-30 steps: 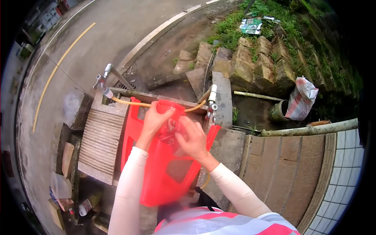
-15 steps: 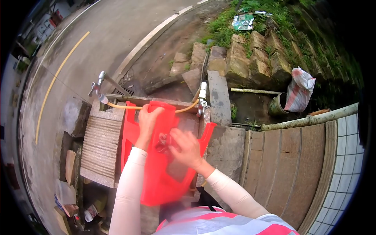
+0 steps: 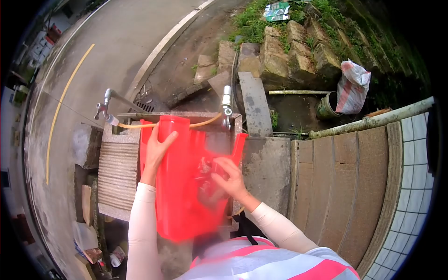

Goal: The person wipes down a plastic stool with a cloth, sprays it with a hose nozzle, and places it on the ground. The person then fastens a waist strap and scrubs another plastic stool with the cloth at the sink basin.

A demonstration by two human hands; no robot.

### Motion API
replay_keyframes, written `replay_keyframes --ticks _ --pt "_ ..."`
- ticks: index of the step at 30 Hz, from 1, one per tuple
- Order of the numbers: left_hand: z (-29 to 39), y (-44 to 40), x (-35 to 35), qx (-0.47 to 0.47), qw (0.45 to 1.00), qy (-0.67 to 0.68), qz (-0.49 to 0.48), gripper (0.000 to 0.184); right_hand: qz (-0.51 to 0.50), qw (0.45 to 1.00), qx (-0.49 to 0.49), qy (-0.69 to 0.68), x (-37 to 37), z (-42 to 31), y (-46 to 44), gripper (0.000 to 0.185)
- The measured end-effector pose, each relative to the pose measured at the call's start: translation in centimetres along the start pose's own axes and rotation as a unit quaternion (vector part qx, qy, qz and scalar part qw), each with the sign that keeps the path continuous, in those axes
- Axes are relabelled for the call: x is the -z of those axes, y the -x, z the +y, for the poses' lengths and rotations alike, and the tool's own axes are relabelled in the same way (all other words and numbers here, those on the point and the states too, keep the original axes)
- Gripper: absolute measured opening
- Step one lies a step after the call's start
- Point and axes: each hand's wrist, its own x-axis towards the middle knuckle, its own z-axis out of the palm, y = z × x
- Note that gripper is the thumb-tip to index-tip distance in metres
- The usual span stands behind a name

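Observation:
A red plastic stool (image 3: 175,186) lies tilted over the stone washing basin (image 3: 237,122), one of its legs (image 3: 238,148) sticking up on the right. My left hand (image 3: 157,151) grips its far left edge, thumb apart from the fingers. At the stool's right side, my right hand (image 3: 229,178) has its fingers curled against a blurred, crumpled, shiny clump (image 3: 204,172). Motion blur hides what that clump is made of. Part of the basin is covered by the stool.
Two metal taps, the left tap (image 3: 103,109) and the right tap (image 3: 227,109), stand behind the basin, with a yellow hose (image 3: 205,122) between them. A ribbed washing slab (image 3: 119,177) lies left. Further right are a striped sack (image 3: 353,86), a bucket (image 3: 328,106) and a pipe (image 3: 373,122).
The stool has turned slightly, showing a broader red side. My left hand has slid lower along its edge with the thumb spreading. My right hand has moved right relative to the stool.

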Motion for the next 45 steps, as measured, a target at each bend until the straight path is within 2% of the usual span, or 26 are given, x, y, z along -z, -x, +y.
replay_keyframes --ticks 2,3,5,8,11,15,19,20,21,22,24,27,28,30,32,35,37,39,41,42,43,44,45 --pt "-1.4 1.4 -0.1 -0.090 0.963 -0.241 0.077 0.096 0.012 0.976 -0.143 -0.164 2.0 1.7 1.6 0.034" --pt "-2.3 1.5 0.0 -0.145 0.918 -0.350 0.119 0.099 0.028 0.952 -0.199 -0.232 2.7 4.4 2.9 0.034" --pt "-0.1 0.7 0.6 -0.064 0.975 -0.209 0.037 0.101 0.101 0.842 -0.368 -0.382 4.1 6.2 4.4 0.036" --pt "0.1 -1.2 0.8 -0.059 0.981 -0.182 -0.002 0.098 0.129 0.813 -0.401 -0.402 5.5 8.8 5.3 0.036" --pt "1.7 -1.9 0.7 -0.029 0.988 -0.149 -0.036 0.091 0.105 0.795 -0.413 -0.431 6.1 11.4 5.7 0.036" --pt "1.6 -2.4 1.9 -0.011 0.993 -0.105 -0.046 0.092 0.064 0.737 -0.403 -0.539 5.1 13.9 6.1 0.039" --pt "2.1 -1.8 3.6 -0.006 0.995 -0.046 -0.090 0.092 0.067 0.739 -0.413 -0.528 3.7 14.8 5.1 0.044" --pt "2.6 -1.4 4.1 -0.001 0.995 -0.032 -0.097 0.092 0.081 0.725 -0.418 -0.541 3.6 15.3 4.8 0.046" --pt "2.7 -0.8 4.6 0.007 0.994 -0.018 -0.104 0.092 0.072 0.675 -0.442 -0.586 4.1 13.9 4.0 0.048" --pt "2.3 -0.5 5.4 0.007 0.995 -0.017 -0.102 0.091 -0.024 0.546 -0.400 -0.735 4.3 15.2 3.9 0.054" --pt "1.7 -0.2 6.3 0.000 0.996 -0.007 -0.085 0.092 -0.037 0.552 -0.423 -0.717 3.8 16.2 4.3 0.067" --pt "1.0 -0.4 8.2 -0.004 0.996 -0.005 -0.088 0.089 0.050 0.660 -0.531 -0.529 3.7 11.0 2.8 0.072" --pt "0.7 -0.7 9.0 -0.008 0.997 -0.008 -0.082 0.089 0.049 0.654 -0.545 -0.523 4.1 8.7 2.2 0.070" --pt "0.7 -1.5 9.2 -0.023 0.996 -0.001 -0.083 0.084 0.029 0.659 -0.517 -0.545 4.2 8.7 2.8 0.062" --pt "0.5 -2.7 8.6 0.011 0.996 0.014 -0.088 0.081 0.016 0.655 -0.505 -0.563 4.1 9.2 3.2 0.054" --pt "1.5 -3.7 6.5 0.067 0.995 -0.009 -0.079 0.076 -0.047 0.733 -0.396 -0.551 3.2 13.7 4.6 0.042" --pt "1.8 -4.3 5.9 0.083 0.993 -0.020 -0.079 0.073 -0.020 0.561 -0.432 -0.706 2.8 12.7 3.3 0.041" --pt "1.2 -5.2 6.4 0.077 0.992 -0.011 -0.096 0.071 0.024 0.686 -0.422 -0.592 2.0 11.1 3.3 0.044" --pt "1.9 -5.4 7.6 0.082 0.989 0.007 -0.121 0.062 0.126 0.516 -0.532 -0.659 2.4 7.8 2.6 0.044" --pt "2.7 -5.4 8.3 0.079 0.987 0.022 -0.140 0.061 0.057 0.483 -0.470 -0.736 2.2 9.5 3.8 0.047" --pt "3.3 -5.3 9.0 0.078 0.983 0.037 -0.160 0.060 0.038 0.490 -0.446 -0.748 2.3 8.2 4.4 0.048" --pt "3.6 -5.4 9.9 0.080 0.981 0.048 -0.167 0.061 0.017 0.567 -0.467 -0.678 1.2 11.1 7.2 0.047" --pt "4.1 -5.2 10.5 0.080 0.980 0.060 -0.173 0.063 0.022 0.568 -0.482 -0.667 1.7 9.7 7.4 0.044"
